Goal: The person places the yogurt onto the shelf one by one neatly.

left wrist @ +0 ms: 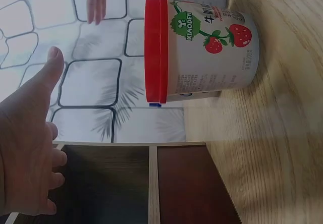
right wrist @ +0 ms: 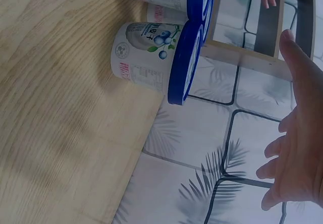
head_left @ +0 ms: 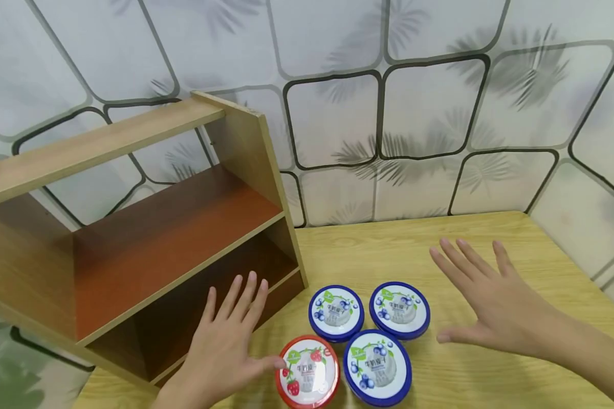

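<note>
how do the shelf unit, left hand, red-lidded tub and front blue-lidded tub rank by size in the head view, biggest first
1. Shelf unit, largest by far
2. Left hand
3. Red-lidded tub and front blue-lidded tub: these look about alike, so I won't rank them

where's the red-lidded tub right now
The red-lidded tub is on the table at the bottom middle of the head view, immediately left of the frontmost blue-lidded tub.
</note>
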The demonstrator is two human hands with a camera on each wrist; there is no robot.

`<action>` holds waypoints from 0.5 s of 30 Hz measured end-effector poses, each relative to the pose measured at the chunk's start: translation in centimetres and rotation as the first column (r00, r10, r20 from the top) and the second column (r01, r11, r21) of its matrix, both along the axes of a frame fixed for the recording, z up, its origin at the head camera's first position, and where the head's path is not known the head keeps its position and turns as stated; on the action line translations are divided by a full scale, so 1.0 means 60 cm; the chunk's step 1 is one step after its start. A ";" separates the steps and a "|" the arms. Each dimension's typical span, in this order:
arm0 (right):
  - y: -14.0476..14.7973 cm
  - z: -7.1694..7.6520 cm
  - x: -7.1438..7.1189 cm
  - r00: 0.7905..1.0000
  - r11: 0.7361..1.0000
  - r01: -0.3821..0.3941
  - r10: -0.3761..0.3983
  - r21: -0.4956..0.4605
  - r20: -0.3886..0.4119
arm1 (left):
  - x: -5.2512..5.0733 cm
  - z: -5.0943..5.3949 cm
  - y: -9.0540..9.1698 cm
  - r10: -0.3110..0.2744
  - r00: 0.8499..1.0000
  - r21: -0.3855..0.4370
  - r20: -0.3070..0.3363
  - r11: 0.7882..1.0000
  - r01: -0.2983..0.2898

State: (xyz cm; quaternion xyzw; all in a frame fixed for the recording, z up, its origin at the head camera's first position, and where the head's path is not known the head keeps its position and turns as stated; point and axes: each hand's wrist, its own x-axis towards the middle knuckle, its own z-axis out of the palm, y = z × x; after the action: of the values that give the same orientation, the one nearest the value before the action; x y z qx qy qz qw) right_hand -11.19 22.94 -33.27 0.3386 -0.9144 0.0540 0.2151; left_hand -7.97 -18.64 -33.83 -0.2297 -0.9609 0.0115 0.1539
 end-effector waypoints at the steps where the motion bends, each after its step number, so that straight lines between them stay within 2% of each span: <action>1: -0.001 0.000 -0.001 1.000 1.000 -0.002 0.002 0.003 0.000 | 0.000 0.000 -0.001 0.004 1.000 0.001 0.004 1.000 -0.004; 5: -0.005 0.003 -0.008 1.000 1.000 -0.013 0.013 0.017 -0.008 | 0.000 0.002 -0.004 0.021 1.000 -0.016 0.012 1.000 -0.021; 15: -0.025 0.024 -0.027 1.000 0.999 -0.001 0.001 0.046 0.006 | -0.007 0.014 -0.011 0.019 0.999 -0.068 -0.043 0.997 -0.022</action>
State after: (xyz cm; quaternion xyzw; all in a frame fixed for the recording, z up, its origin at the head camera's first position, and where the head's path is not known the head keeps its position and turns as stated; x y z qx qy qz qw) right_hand -12.79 21.47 -31.82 0.3436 -0.9159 0.0338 0.2045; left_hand -8.39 -19.30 -33.00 -0.2248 -0.9588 0.0510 0.1662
